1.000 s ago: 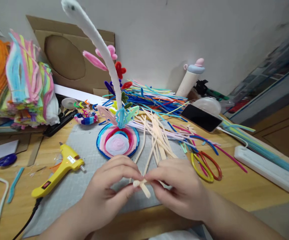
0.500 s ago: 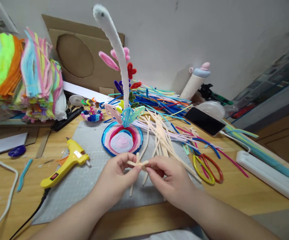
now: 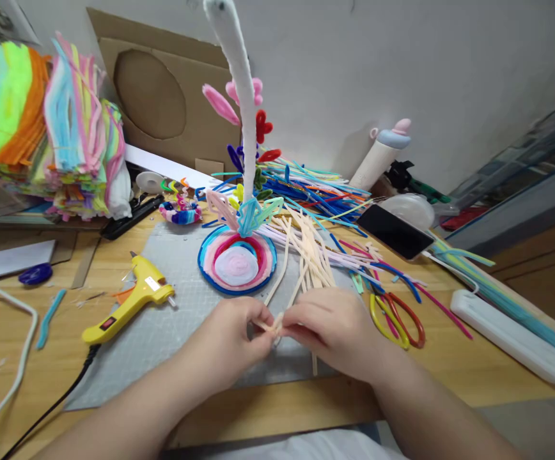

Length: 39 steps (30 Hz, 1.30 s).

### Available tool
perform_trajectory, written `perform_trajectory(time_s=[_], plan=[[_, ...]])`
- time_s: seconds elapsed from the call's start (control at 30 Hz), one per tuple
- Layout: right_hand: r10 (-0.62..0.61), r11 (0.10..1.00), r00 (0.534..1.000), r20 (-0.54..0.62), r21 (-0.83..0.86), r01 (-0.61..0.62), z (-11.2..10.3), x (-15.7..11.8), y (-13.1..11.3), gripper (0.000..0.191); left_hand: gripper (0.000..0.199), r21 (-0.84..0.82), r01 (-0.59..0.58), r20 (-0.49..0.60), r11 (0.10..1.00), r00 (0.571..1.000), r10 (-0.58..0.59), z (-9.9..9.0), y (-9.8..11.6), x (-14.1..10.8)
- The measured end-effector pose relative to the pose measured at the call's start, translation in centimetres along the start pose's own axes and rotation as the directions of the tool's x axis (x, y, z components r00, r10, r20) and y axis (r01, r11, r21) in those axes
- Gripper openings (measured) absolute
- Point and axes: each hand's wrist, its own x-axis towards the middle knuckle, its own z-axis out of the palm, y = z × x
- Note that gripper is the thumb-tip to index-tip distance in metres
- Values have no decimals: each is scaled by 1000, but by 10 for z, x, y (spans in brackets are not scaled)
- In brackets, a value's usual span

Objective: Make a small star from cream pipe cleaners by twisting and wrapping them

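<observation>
Cream pipe cleaners (image 3: 278,323) cross between my two hands above the grey cutting mat. My left hand (image 3: 239,335) is closed, thumb and forefinger pinching them from the left. From the right, my right hand (image 3: 337,329) pinches the same strands, its fingertips almost meeting the left ones. Part of the strands is hidden by the fingers. Just beyond lie a loose pile of cream pipe cleaners (image 3: 312,255) and a round coiled base (image 3: 205,271) in blue, pink and white. A tall white fuzzy stem (image 3: 246,108) with coloured pipe-cleaner flowers rises behind that base.
On the left lies a yellow glue gun (image 3: 131,303) with a black cord. Scissors (image 3: 405,319) with yellow and red handles, a phone (image 3: 395,231) and a white power strip (image 3: 510,337) are on the right. Pipe-cleaner bundles (image 3: 80,128) and cardboard (image 3: 201,108) stand at the back.
The crossed cream strands have turned between my fingers, and my right hand has rolled over, its back more upward. Both hands sit slightly lower in view. The camera view has shifted a little.
</observation>
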Motion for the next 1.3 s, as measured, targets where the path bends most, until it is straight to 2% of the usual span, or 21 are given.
perform_trajectory(time_s=[0.07,0.13,0.27,0.33,0.4,0.5,0.6,0.77,0.87,0.93,1.0,1.1,1.2,1.3], plan=[[83,973,996,30,215,-88,-3,2,5,12,12,-106,29,106,994,994,-18,-1,0,-1],[154,899,986,65,406,-167,-4,4,7,11,10,-249,72,188,966,982,-25,-2,-2,-1],[228,761,970,89,604,-234,0,5,7,9,14,-535,146,236,832,972,-19,-3,-6,-1],[238,746,966,102,618,-249,3,5,6,9,20,-642,191,229,742,972,-52,-3,-7,1],[238,769,963,129,581,-267,4,5,4,12,25,-714,193,179,673,980,-92,-4,-6,3],[249,805,958,146,519,-288,6,5,2,16,25,-755,133,66,642,990,-128,-6,-4,5],[240,811,964,112,522,-262,8,6,1,20,22,-768,108,16,631,989,-149,-6,-4,6],[194,829,976,97,516,-216,10,8,1,22,19,-822,110,31,558,988,-149,-2,-8,4],[152,850,988,27,507,-144,10,8,-1,21,18,-859,129,73,495,989,-130,0,-7,3],[163,843,986,-24,522,-127,11,6,-3,17,19,-865,128,78,485,989,-122,-1,-5,3],[240,781,970,-43,603,-166,15,4,-7,13,19,-854,125,68,505,989,-130,-3,-3,4],[357,571,934,-22,797,-200,22,2,-10,11,19,-841,138,82,524,988,-129,-6,-2,3],[371,383,927,53,901,-204,25,2,-10,15,19,-855,180,145,487,983,-110,-5,-4,2],[374,274,921,104,937,-217,26,5,-7,13,19,-861,222,207,457,975,-84,-4,-5,2]])
